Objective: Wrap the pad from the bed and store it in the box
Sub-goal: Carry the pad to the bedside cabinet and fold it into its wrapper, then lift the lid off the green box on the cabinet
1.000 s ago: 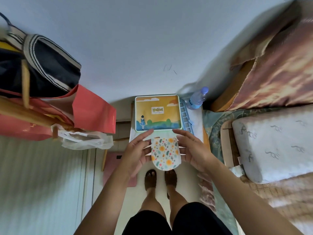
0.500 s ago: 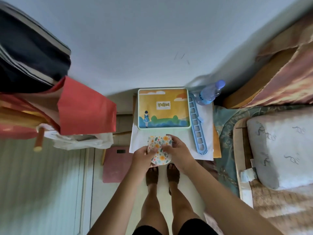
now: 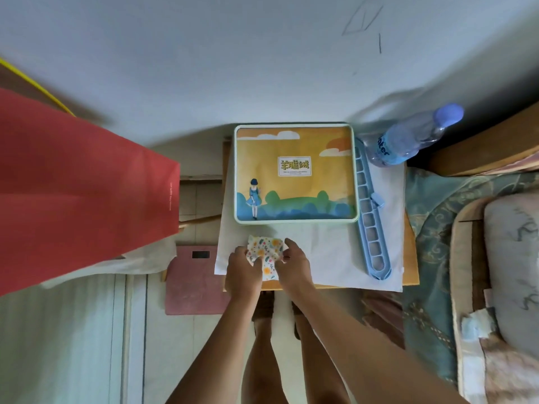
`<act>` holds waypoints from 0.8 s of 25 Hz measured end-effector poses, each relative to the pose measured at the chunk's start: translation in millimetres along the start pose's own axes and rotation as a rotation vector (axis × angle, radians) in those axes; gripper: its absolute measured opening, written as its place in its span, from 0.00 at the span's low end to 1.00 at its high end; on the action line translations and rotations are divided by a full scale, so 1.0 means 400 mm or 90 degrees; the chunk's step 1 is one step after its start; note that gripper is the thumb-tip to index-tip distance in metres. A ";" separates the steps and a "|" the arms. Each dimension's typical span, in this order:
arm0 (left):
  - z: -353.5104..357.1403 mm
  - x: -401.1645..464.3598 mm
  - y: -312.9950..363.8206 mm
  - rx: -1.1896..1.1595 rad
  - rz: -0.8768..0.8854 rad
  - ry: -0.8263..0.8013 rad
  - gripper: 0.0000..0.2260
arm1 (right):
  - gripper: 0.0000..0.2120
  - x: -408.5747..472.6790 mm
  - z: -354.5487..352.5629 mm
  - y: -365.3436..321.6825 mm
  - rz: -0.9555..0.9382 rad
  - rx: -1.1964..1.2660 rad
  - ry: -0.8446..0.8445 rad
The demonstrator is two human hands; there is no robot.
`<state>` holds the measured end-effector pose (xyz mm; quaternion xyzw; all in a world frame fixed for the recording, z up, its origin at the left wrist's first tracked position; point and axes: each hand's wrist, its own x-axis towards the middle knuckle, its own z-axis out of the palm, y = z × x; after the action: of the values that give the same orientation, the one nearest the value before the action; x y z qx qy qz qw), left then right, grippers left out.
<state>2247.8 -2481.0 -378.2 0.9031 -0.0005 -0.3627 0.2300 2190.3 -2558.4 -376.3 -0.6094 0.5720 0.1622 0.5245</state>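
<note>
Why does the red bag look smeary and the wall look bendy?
Head view: the wide lens bends the edges; the red paper bag is close and blurred; the illustrated yellow lidded box and flowery folded pad at centre look sharp.

Pale wall behind a small table — bed right, tiled floor below.

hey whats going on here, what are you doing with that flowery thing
A person stands at a small table, folding a floral pad with both hands: left hand, right hand. The pad is partly folded, near the table's front edge. The illustrated box sits shut just behind it, so nothing is stored yet.
</note>
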 end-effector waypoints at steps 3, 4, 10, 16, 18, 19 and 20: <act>-0.030 -0.003 -0.014 -0.007 -0.020 -0.001 0.18 | 0.23 -0.029 -0.046 0.033 -0.027 -0.008 -0.002; -0.054 0.002 -0.011 -0.025 -0.029 0.018 0.18 | 0.20 -0.041 -0.080 0.039 -0.070 -0.047 0.012; -0.168 0.061 0.145 -0.078 0.136 0.111 0.18 | 0.13 -0.016 -0.287 -0.032 -0.406 -0.283 0.320; -0.140 0.172 0.260 0.070 0.112 0.134 0.13 | 0.14 0.155 -0.356 -0.162 -0.070 -0.373 0.267; -0.129 0.191 0.261 0.068 0.099 0.173 0.12 | 0.14 0.170 -0.351 -0.168 -0.060 -0.364 0.306; -0.126 0.196 0.261 0.063 0.098 0.192 0.12 | 0.14 0.175 -0.349 -0.168 -0.056 -0.365 0.322; -0.125 0.200 0.261 0.060 0.097 0.202 0.12 | 0.14 0.177 -0.345 -0.169 -0.053 -0.377 0.328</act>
<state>2356.7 -2566.9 -355.7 0.9560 -0.0499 -0.1969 0.2116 2214.1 -2723.3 -347.3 -0.7780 0.5879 0.1406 0.1713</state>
